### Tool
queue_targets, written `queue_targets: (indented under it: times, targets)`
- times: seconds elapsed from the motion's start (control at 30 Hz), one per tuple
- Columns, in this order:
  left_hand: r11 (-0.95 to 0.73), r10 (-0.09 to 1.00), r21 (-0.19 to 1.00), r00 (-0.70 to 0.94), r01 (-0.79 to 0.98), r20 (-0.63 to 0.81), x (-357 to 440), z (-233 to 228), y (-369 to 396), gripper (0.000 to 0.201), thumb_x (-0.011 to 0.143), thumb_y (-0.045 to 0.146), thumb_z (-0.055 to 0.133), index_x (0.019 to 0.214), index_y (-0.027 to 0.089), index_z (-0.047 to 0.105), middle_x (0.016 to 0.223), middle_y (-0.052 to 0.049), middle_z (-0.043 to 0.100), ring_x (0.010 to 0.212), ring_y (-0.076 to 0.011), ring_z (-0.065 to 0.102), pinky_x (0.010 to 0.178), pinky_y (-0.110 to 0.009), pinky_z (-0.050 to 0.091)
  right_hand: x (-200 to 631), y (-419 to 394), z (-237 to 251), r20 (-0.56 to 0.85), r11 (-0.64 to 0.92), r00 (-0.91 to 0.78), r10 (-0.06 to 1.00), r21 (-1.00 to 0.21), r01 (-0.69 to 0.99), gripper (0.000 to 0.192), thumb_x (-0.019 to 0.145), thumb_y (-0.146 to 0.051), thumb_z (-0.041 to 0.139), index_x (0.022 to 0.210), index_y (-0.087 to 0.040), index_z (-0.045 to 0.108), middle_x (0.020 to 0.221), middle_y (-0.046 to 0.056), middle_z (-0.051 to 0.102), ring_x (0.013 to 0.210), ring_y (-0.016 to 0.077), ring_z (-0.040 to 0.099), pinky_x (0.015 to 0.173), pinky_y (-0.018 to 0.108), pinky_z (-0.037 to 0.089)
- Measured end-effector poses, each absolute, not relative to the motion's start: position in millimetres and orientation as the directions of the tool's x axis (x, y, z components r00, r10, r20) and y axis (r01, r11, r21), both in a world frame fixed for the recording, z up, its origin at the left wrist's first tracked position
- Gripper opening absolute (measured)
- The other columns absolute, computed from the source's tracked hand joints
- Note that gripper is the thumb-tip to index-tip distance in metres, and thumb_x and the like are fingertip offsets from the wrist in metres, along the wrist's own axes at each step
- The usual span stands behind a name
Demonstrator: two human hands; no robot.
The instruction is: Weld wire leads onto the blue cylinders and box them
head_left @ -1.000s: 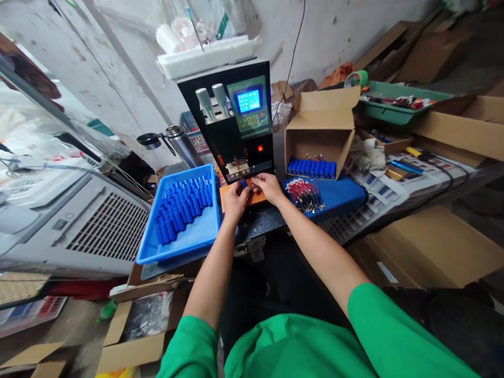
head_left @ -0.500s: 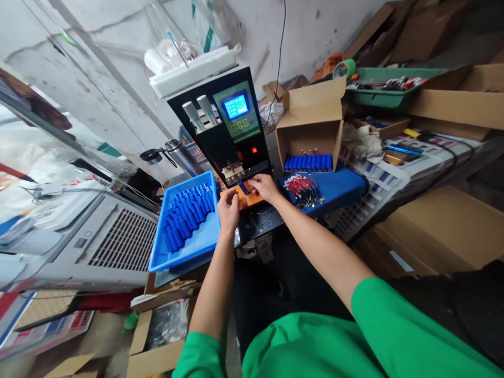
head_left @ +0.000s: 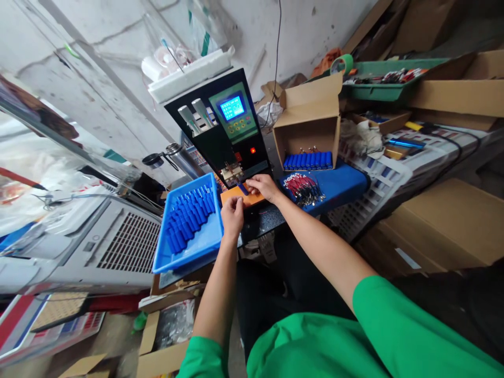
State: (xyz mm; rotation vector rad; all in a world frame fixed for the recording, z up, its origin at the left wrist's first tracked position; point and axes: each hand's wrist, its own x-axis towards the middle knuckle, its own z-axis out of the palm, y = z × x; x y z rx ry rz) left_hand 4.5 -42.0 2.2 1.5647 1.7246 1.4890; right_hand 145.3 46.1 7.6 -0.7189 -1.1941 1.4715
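Observation:
My right hand [head_left: 262,186] holds a small blue cylindrical cell [head_left: 243,189] on the orange pad [head_left: 234,193] just below the electrodes of a black spot-welding machine [head_left: 226,131]. My left hand [head_left: 232,216] hovers at the pad's near edge with fingers curled; whether it holds anything is hidden. To the left, a blue tray [head_left: 197,242] carries several blue cells [head_left: 189,216].
An open cardboard box [head_left: 309,123] with a row of blue cells stands right of the machine, on a blue mat [head_left: 339,185] bearing a heap of red-and-white wires [head_left: 302,189]. A steel flask [head_left: 181,157], a white ventilated unit [head_left: 106,244] and cardboard boxes [head_left: 444,226] surround the bench.
My left hand has drawn back from the cell toward me, off the welding point. My right hand keeps the cell on the pad. The view shifted left.

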Motion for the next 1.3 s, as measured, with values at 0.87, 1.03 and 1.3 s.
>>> queue_targets:
  times: [0.87, 1.03, 1.3]
  targets:
    - [-0.329, 0.770, 0.597, -0.158, 0.732, 0.619, 13, 7, -32, 0.023, 0.081, 0.018, 0.066, 0.104, 0.020, 0.067, 0.114, -0.010, 0.064, 0.112, -0.0231, 0.061, 0.091, -0.034, 0.053, 151, 36, 18, 0.124, -0.007, -0.280, 0.952, -0.906, -0.424, 0.014, 0.072, -0.024, 0.070, 0.065, -0.016, 0.060, 0.049, -0.004, 0.053, 0.043, 0.0066, 0.041, 0.042, 0.019, 0.029]
    - [-0.376, 0.861, 0.582, 0.039, 0.721, 0.508, 2, -2, -21, 0.040, 0.083, 0.017, 0.063, 0.122, 0.019, 0.067, 0.117, -0.011, 0.067, 0.110, -0.0240, 0.065, 0.100, -0.041, 0.053, 150, 36, 20, 0.093, -0.039, -0.236, 0.967, -0.864, -0.501, 0.020, 0.073, -0.025, 0.072, 0.062, -0.017, 0.057, 0.046, -0.006, 0.047, 0.041, 0.0052, 0.035, 0.042, 0.019, 0.027]
    - [-0.326, 0.902, 0.753, -0.051, 0.571, 0.428, 6, 0, -28, 0.042, 0.087, 0.026, 0.061, 0.128, 0.021, 0.061, 0.099, -0.006, 0.071, 0.084, -0.0179, 0.068, 0.082, -0.034, 0.058, 151, 37, 20, 0.044, -0.068, -0.204, 0.978, -0.855, -0.514, 0.026, 0.071, -0.030, 0.078, 0.064, -0.017, 0.057, 0.050, -0.006, 0.048, 0.044, 0.0052, 0.037, 0.041, 0.017, 0.024]
